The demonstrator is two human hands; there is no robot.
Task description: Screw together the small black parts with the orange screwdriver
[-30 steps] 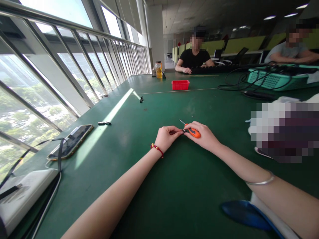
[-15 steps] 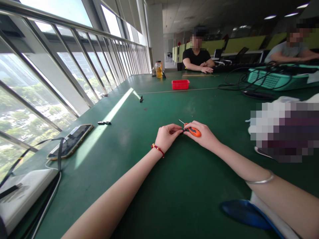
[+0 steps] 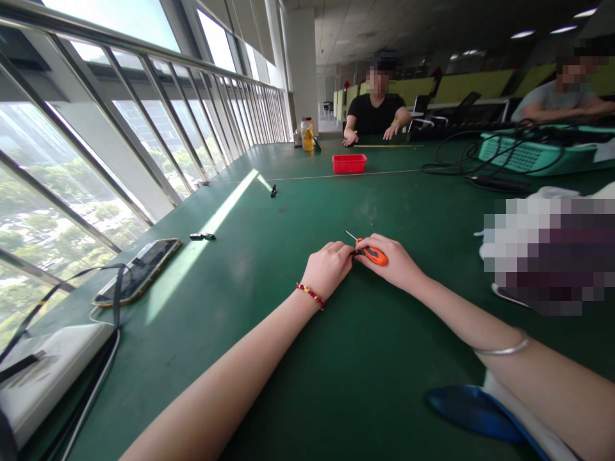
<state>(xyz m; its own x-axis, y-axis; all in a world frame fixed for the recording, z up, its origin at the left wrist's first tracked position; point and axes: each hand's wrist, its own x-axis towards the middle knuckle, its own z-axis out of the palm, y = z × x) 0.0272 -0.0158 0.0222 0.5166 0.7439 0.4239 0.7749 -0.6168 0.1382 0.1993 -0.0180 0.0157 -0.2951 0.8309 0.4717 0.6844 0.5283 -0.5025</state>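
Observation:
My right hand [image 3: 398, 264] is closed around a screwdriver [image 3: 377, 257] with an orange and black handle, its thin metal shaft pointing up and to the left, away from me. Close against it, my left hand [image 3: 329, 272] is closed with the knuckles turned upward. Between the fingertips of both hands sits a small black piece [image 3: 356, 253], mostly covered, so its kind cannot be made out. Two more small black pieces lie on the green table: one black piece [image 3: 202, 237] to the left and another black piece [image 3: 273, 191] farther off.
A red bin [image 3: 349, 164] and a jar [image 3: 307, 136] stand toward the far side. At left lie a phone [image 3: 144, 272] and a white power strip [image 3: 57, 358] with cables. A teal basket [image 3: 523, 153] with cables is at right. Across the table sits a person [image 3: 377, 115].
My left hand has rolled over, knuckles up, and shifted slightly right against the black piece. My right hand stays put with the screwdriver. The person opposite has spread both hands apart.

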